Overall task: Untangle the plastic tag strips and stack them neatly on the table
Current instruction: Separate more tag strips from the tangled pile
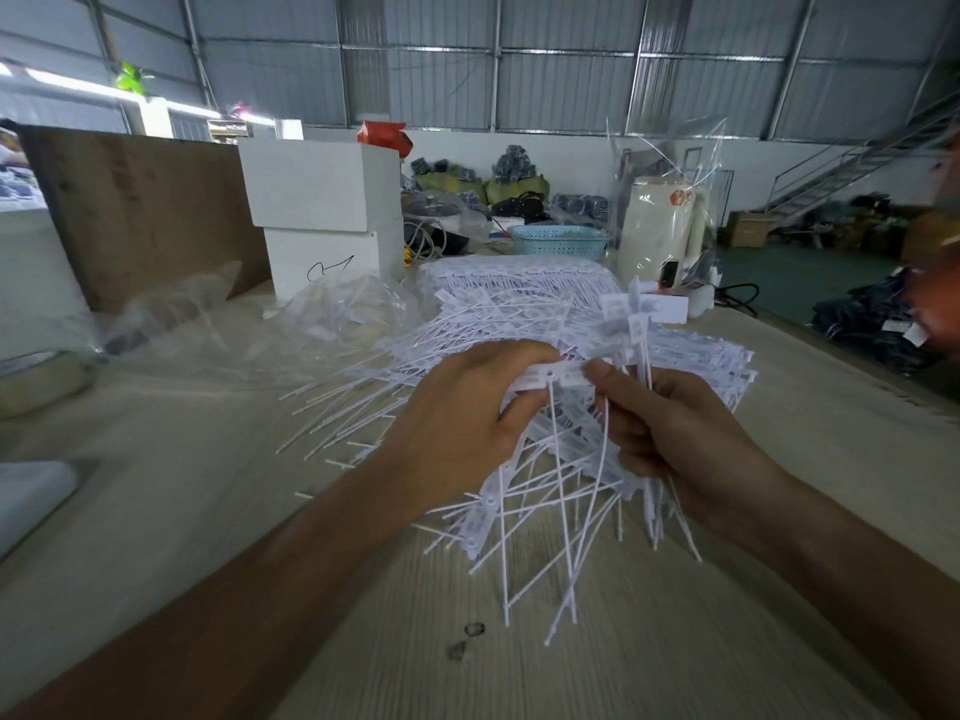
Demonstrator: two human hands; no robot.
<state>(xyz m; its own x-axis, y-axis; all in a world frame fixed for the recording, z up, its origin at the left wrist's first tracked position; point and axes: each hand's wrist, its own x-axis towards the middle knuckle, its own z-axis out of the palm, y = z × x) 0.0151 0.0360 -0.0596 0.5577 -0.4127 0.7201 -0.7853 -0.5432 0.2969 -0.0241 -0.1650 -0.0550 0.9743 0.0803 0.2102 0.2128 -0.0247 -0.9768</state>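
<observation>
Both hands, left hand [467,423] and right hand [670,433], pinch tangled tag strips [550,491].

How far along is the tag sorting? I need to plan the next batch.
Partly done. A neat stack of tag strips already lies farther back on the table. The left hand and right hand both grip a tangled bunch. A loose heap beneath still needs sorting.

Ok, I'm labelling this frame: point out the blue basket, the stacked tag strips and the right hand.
blue basket [558,245]: head view, its lattice front wall.
stacked tag strips [514,283]: head view, top of the pile.
right hand [675,433]: head view, back of the hand.
</observation>
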